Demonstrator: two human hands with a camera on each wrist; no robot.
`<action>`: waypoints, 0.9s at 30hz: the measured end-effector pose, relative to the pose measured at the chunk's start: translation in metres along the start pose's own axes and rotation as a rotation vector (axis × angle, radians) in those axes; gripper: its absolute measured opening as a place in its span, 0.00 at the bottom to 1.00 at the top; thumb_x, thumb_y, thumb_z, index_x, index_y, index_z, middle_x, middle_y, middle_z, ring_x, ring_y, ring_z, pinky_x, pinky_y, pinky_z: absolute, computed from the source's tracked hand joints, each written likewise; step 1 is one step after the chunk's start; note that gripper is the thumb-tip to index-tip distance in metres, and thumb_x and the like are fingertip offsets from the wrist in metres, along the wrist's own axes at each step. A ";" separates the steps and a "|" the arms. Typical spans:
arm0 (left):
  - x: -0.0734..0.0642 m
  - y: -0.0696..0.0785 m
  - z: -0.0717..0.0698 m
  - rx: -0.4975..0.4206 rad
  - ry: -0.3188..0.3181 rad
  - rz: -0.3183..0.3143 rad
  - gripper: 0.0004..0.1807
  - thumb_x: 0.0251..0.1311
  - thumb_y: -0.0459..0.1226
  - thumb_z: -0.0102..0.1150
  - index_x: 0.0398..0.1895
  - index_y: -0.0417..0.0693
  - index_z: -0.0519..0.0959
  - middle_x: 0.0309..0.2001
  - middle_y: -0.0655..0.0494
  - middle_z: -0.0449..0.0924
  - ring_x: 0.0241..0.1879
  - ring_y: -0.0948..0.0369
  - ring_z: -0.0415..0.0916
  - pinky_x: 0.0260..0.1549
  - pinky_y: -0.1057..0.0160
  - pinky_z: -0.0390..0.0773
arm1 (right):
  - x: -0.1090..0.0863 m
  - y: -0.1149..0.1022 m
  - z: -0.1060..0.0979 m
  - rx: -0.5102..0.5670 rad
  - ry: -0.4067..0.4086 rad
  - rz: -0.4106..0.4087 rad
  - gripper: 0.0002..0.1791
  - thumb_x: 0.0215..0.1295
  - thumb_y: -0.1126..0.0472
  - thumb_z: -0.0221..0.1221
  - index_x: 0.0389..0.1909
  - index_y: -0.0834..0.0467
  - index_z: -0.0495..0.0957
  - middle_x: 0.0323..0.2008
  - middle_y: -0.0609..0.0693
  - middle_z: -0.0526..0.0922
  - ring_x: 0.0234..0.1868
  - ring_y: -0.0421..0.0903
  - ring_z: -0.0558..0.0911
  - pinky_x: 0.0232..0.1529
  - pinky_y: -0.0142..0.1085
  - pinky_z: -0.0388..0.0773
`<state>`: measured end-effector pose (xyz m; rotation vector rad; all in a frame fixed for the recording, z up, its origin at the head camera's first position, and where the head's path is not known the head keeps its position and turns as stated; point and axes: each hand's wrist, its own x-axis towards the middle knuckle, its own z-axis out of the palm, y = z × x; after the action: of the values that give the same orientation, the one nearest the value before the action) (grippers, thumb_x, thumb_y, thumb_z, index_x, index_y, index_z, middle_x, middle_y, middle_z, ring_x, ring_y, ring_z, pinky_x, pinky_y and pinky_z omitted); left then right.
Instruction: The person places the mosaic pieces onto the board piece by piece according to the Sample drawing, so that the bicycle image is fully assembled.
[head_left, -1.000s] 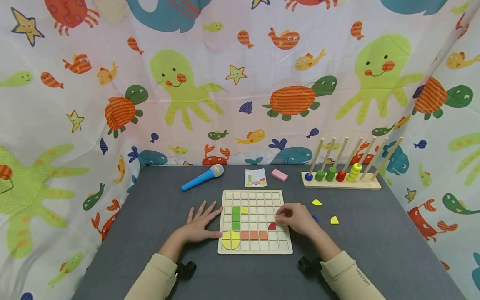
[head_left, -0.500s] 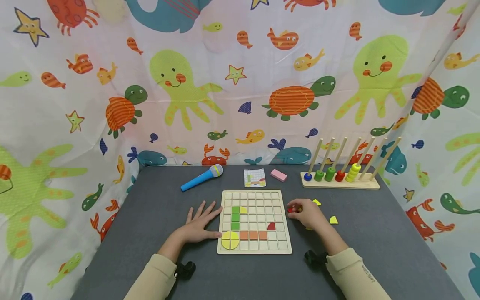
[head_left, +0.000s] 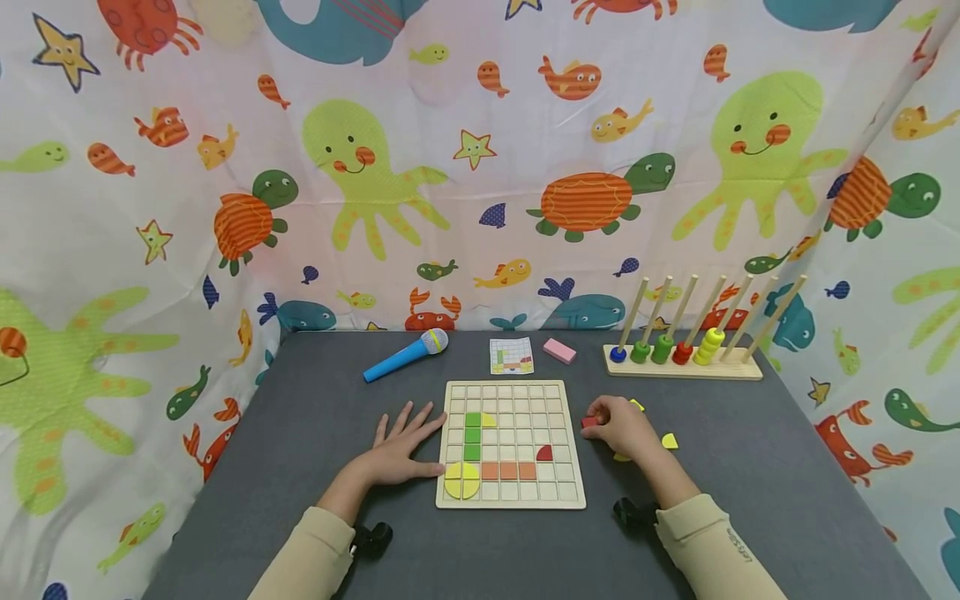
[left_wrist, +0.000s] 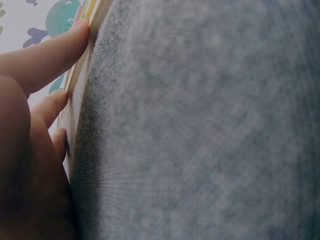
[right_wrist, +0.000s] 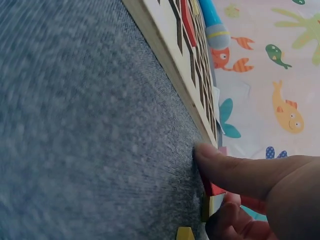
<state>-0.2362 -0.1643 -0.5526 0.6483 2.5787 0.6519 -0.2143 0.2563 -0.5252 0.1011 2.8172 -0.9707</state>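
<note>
A wooden grid board (head_left: 525, 493) lies flat on the table. On it are green squares (head_left: 472, 435), orange squares (head_left: 508, 471), a yellow circle of quarter pieces (head_left: 461, 481), one yellow quarter (head_left: 488, 420) and a red quarter (head_left: 544, 452). My left hand (head_left: 397, 454) rests with fingers spread, its thumb and a fingertip touching the board's left edge. Just off the right edge, my right hand (head_left: 622, 429) pinches a red piece (head_left: 590, 422) between thumb and fingers; its full shape is partly covered. Yellow pieces (head_left: 670, 441) lie around that hand, some partly hidden.
Behind the board lie a blue toy microphone (head_left: 401, 358), a printed pattern card (head_left: 512, 356) and a pink block (head_left: 559, 351). A wooden peg stand with coloured rings (head_left: 682, 369) stands at the back right. A sea-animal curtain (head_left: 465, 192) hangs behind the table.
My right hand has moved right, from over the board's right edge to the table beside it, and now pinches a red piece. My left hand stays in place.
</note>
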 end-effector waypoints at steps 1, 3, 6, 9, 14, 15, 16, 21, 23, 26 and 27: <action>0.000 0.000 0.000 -0.002 -0.001 -0.001 0.52 0.57 0.69 0.59 0.81 0.71 0.48 0.83 0.59 0.37 0.81 0.47 0.20 0.70 0.32 0.19 | 0.000 0.000 0.000 0.006 0.002 0.004 0.17 0.57 0.56 0.74 0.41 0.59 0.81 0.32 0.51 0.77 0.33 0.48 0.74 0.32 0.37 0.70; -0.001 0.000 -0.001 -0.004 0.001 -0.003 0.52 0.57 0.69 0.59 0.81 0.72 0.49 0.83 0.60 0.37 0.81 0.47 0.20 0.70 0.32 0.20 | 0.000 0.000 0.000 0.008 0.000 -0.004 0.16 0.56 0.56 0.75 0.38 0.59 0.80 0.31 0.51 0.76 0.33 0.48 0.74 0.32 0.37 0.69; 0.000 0.000 0.000 -0.010 0.001 0.004 0.52 0.57 0.69 0.59 0.81 0.71 0.49 0.83 0.58 0.38 0.81 0.46 0.21 0.70 0.31 0.19 | 0.000 0.000 -0.001 -0.001 -0.005 -0.029 0.15 0.56 0.55 0.75 0.33 0.57 0.79 0.30 0.50 0.76 0.32 0.48 0.73 0.31 0.37 0.69; 0.000 -0.001 0.001 -0.013 -0.003 0.011 0.52 0.57 0.69 0.59 0.82 0.69 0.49 0.83 0.55 0.38 0.81 0.44 0.21 0.69 0.30 0.19 | -0.001 -0.001 -0.001 0.016 -0.004 -0.038 0.14 0.57 0.54 0.75 0.30 0.55 0.79 0.29 0.50 0.77 0.31 0.48 0.73 0.30 0.37 0.70; 0.001 -0.001 0.001 -0.014 -0.005 0.010 0.53 0.57 0.70 0.58 0.82 0.70 0.49 0.83 0.55 0.37 0.81 0.45 0.20 0.69 0.31 0.18 | -0.004 -0.006 -0.002 0.077 0.000 -0.031 0.12 0.57 0.52 0.74 0.33 0.54 0.84 0.28 0.50 0.79 0.30 0.48 0.74 0.27 0.36 0.71; 0.002 -0.002 0.001 -0.014 0.000 0.011 0.52 0.56 0.71 0.58 0.81 0.71 0.49 0.83 0.56 0.37 0.81 0.46 0.20 0.69 0.31 0.18 | -0.005 -0.008 -0.002 0.083 -0.003 -0.033 0.11 0.57 0.52 0.74 0.33 0.54 0.85 0.28 0.50 0.79 0.29 0.48 0.74 0.27 0.36 0.71; 0.002 -0.002 0.002 -0.016 -0.001 0.012 0.52 0.56 0.71 0.58 0.81 0.72 0.48 0.83 0.57 0.37 0.81 0.46 0.20 0.69 0.32 0.17 | -0.006 -0.010 -0.002 0.092 -0.009 -0.035 0.10 0.57 0.52 0.74 0.33 0.54 0.86 0.28 0.50 0.80 0.29 0.47 0.74 0.27 0.36 0.71; 0.002 -0.004 0.003 -0.041 0.012 0.029 0.52 0.56 0.71 0.58 0.81 0.73 0.48 0.83 0.55 0.37 0.80 0.44 0.19 0.67 0.30 0.16 | -0.014 -0.018 0.002 0.121 -0.037 -0.071 0.07 0.61 0.56 0.71 0.38 0.53 0.88 0.30 0.48 0.84 0.31 0.47 0.76 0.32 0.36 0.73; 0.001 -0.004 0.002 -0.049 0.014 0.030 0.52 0.56 0.71 0.58 0.81 0.73 0.49 0.83 0.55 0.38 0.80 0.44 0.20 0.67 0.30 0.16 | -0.016 -0.020 0.004 0.122 -0.049 -0.091 0.08 0.63 0.58 0.70 0.41 0.54 0.88 0.32 0.47 0.84 0.33 0.46 0.76 0.34 0.36 0.74; 0.000 -0.004 0.002 -0.050 0.014 0.026 0.52 0.55 0.71 0.58 0.81 0.73 0.49 0.83 0.56 0.37 0.80 0.45 0.20 0.68 0.31 0.16 | -0.019 -0.023 0.008 0.139 -0.062 -0.092 0.08 0.63 0.59 0.70 0.42 0.54 0.87 0.33 0.46 0.85 0.34 0.46 0.76 0.35 0.36 0.75; 0.000 -0.004 0.001 -0.043 0.012 0.024 0.52 0.55 0.72 0.58 0.81 0.74 0.48 0.83 0.57 0.36 0.80 0.46 0.20 0.68 0.31 0.16 | -0.020 -0.024 0.009 0.145 -0.066 -0.090 0.08 0.62 0.59 0.70 0.41 0.54 0.87 0.32 0.46 0.84 0.33 0.46 0.76 0.34 0.36 0.74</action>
<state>-0.2371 -0.1665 -0.5559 0.6642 2.5638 0.7187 -0.1962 0.2315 -0.5145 -0.0409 2.7093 -1.1757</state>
